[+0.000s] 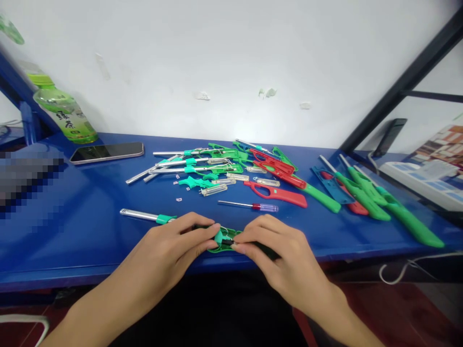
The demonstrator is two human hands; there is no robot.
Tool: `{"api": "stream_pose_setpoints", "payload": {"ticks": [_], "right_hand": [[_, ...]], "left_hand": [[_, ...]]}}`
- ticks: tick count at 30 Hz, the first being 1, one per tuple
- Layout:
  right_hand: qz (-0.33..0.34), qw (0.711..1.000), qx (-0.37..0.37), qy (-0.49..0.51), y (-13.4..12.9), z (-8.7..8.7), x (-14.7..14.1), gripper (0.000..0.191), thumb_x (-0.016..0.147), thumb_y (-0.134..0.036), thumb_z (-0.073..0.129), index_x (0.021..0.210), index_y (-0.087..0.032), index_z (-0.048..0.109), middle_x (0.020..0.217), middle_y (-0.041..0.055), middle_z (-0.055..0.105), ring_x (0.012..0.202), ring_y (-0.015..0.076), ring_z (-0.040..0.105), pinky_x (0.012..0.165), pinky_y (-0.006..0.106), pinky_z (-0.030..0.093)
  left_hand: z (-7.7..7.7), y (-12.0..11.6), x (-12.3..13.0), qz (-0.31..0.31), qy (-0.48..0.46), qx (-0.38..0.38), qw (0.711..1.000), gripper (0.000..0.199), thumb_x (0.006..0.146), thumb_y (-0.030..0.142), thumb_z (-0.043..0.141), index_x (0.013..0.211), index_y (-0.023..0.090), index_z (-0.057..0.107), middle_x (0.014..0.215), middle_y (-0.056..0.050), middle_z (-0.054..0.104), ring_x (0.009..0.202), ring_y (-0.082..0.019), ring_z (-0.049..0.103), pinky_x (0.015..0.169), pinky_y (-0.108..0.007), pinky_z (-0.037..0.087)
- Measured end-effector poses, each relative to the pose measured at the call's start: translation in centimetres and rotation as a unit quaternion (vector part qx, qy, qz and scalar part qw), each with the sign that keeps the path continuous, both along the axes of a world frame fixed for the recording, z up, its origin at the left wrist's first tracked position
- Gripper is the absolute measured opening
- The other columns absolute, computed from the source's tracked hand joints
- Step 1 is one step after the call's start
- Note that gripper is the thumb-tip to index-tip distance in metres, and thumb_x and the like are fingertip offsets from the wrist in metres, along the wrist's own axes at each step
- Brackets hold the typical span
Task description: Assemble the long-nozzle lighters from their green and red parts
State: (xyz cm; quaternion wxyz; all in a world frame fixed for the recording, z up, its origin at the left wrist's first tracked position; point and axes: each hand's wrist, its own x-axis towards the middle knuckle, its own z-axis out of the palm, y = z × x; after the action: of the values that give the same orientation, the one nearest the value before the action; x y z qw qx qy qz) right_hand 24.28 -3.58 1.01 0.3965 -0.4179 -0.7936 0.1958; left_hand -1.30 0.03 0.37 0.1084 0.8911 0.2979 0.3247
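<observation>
Near the desk's front edge lies an opened long-nose lighter, its green half-shell [237, 232] facing up and its metal tube [139, 213] pointing left. My left hand [177, 241] is closed on the lighter's teal trigger [218, 236], fingers bent over the shell. From the other side, my right hand [275, 241] pinches a small black part [227, 242] inside the shell, fingertips close to the left ones. Both palms hide much of the lighter. Beyond the hands rests a screwdriver [265, 207] with a clear purple and red handle.
Several lighter tubes [173, 169], clear fuel tanks [213, 190] and a red shell [278, 193] lie behind the hands. Green lighters [412, 219] sit at right. A phone [108, 152] and a bottle [65, 113] stand back left, before the white wall [231, 58].
</observation>
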Motion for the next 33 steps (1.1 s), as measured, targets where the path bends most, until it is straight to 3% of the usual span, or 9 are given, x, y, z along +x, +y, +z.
{"api": "stream_pose_setpoints", "payload": {"ticks": [4, 8, 12, 16, 19, 22, 26, 29, 33], "right_hand": [[0.005, 1.000, -0.030, 0.004, 0.2, 0.3, 0.0, 0.007, 0.102, -0.018, 0.076, 0.098, -0.023, 0.080, 0.097, -0.0015, 0.077, 0.088, 0.0137, 0.072, 0.083, 0.024, 0.054], [0.020, 0.998, -0.061, 0.015, 0.7, 0.8, 0.1, 0.009, 0.101, -0.019, 0.078, 0.093, -0.023, 0.080, 0.093, -0.0024, 0.078, 0.087, 0.0134, 0.072, 0.082, 0.024, 0.053], [0.030, 0.991, -0.129, 0.006, 1.7, 1.5, 0.3, 0.014, 0.096, -0.020, 0.084, 0.084, -0.024, 0.079, 0.084, -0.0060, 0.075, 0.075, 0.0107, 0.066, 0.070, 0.023, 0.048], [0.025, 0.985, -0.169, -0.018, 2.3, 2.1, 0.4, 0.015, 0.092, -0.021, 0.088, 0.082, -0.025, 0.078, 0.074, -0.0079, 0.069, 0.065, 0.0098, 0.059, 0.060, 0.024, 0.042], [0.029, 0.992, -0.117, -0.046, 1.3, 2.0, 0.3, 0.015, 0.099, -0.022, 0.081, 0.086, -0.024, 0.075, 0.085, -0.0055, 0.070, 0.076, 0.0107, 0.063, 0.069, 0.024, 0.046], [0.010, 0.993, 0.004, -0.114, -0.4, 1.2, -0.2, 0.018, 0.109, -0.020, 0.064, 0.093, -0.021, 0.073, 0.096, 0.0003, 0.070, 0.084, 0.0148, 0.064, 0.076, 0.029, 0.048], [-0.037, 0.966, 0.154, -0.205, -2.0, 0.1, -0.9, 0.014, 0.109, -0.022, 0.060, 0.108, -0.016, 0.073, 0.096, 0.0051, 0.070, 0.081, 0.0204, 0.059, 0.074, 0.037, 0.047], [-0.044, 0.959, 0.174, -0.218, -2.0, -0.3, -0.9, 0.012, 0.108, -0.017, 0.061, 0.110, -0.018, 0.072, 0.093, 0.0037, 0.070, 0.078, 0.0200, 0.057, 0.069, 0.037, 0.044], [-0.040, 0.973, 0.135, -0.180, -1.2, -0.4, 0.2, 0.011, 0.108, -0.017, 0.063, 0.108, -0.022, 0.073, 0.100, 0.0028, 0.071, 0.083, 0.0197, 0.061, 0.073, 0.036, 0.048]], "left_hand": [[-0.1, 0.3, -0.8, -0.033, 0.040, 0.011, 0.999, 0.036, 0.112, 0.011, 0.048, 0.139, 0.028, 0.065, 0.131, -0.005, 0.074, 0.103, -0.018, 0.080, 0.084, -0.027, 0.062], [-0.1, 0.5, -1.2, -0.026, 0.077, 0.047, 0.996, 0.050, 0.106, 0.002, 0.043, 0.143, 0.029, 0.063, 0.131, -0.005, 0.076, 0.090, -0.019, 0.081, 0.072, -0.029, 0.060], [0.1, 0.8, -1.0, -0.019, 0.089, 0.101, 0.991, 0.056, 0.101, -0.003, 0.036, 0.137, 0.026, 0.067, 0.124, -0.005, 0.079, 0.079, -0.018, 0.079, 0.061, -0.029, 0.055], [0.3, 0.6, -0.8, -0.012, 0.123, 0.141, 0.982, 0.056, 0.098, -0.004, 0.038, 0.140, 0.023, 0.064, 0.125, -0.006, 0.080, 0.088, -0.022, 0.081, 0.064, -0.030, 0.056], [0.6, -0.2, -0.8, 0.000, 0.153, 0.152, 0.976, 0.060, 0.094, -0.005, 0.037, 0.142, 0.021, 0.061, 0.129, -0.008, 0.079, 0.090, -0.023, 0.081, 0.067, -0.033, 0.058], [0.9, -1.2, -0.8, 0.024, 0.182, 0.147, 0.972, 0.061, 0.093, -0.004, 0.039, 0.146, 0.018, 0.059, 0.138, -0.010, 0.076, 0.091, -0.025, 0.082, 0.071, -0.038, 0.061], [1.5, -2.2, -0.4, 0.022, 0.192, 0.139, 0.971, 0.052, 0.099, 0.004, 0.043, 0.147, 0.013, 0.060, 0.143, -0.013, 0.074, 0.101, -0.027, 0.082, 0.077, -0.041, 0.063], [1.9, -2.5, -0.2, 0.024, 0.201, 0.146, 0.968, 0.049, 0.100, 0.005, 0.041, 0.144, 0.010, 0.061, 0.142, -0.015, 0.075, 0.103, -0.027, 0.082, 0.077, -0.041, 0.064], [1.6, -2.6, 0.0, 0.037, 0.207, 0.144, 0.967, 0.051, 0.100, 0.006, 0.040, 0.146, 0.012, 0.060, 0.144, -0.014, 0.073, 0.101, -0.027, 0.081, 0.076, -0.041, 0.063]]}}
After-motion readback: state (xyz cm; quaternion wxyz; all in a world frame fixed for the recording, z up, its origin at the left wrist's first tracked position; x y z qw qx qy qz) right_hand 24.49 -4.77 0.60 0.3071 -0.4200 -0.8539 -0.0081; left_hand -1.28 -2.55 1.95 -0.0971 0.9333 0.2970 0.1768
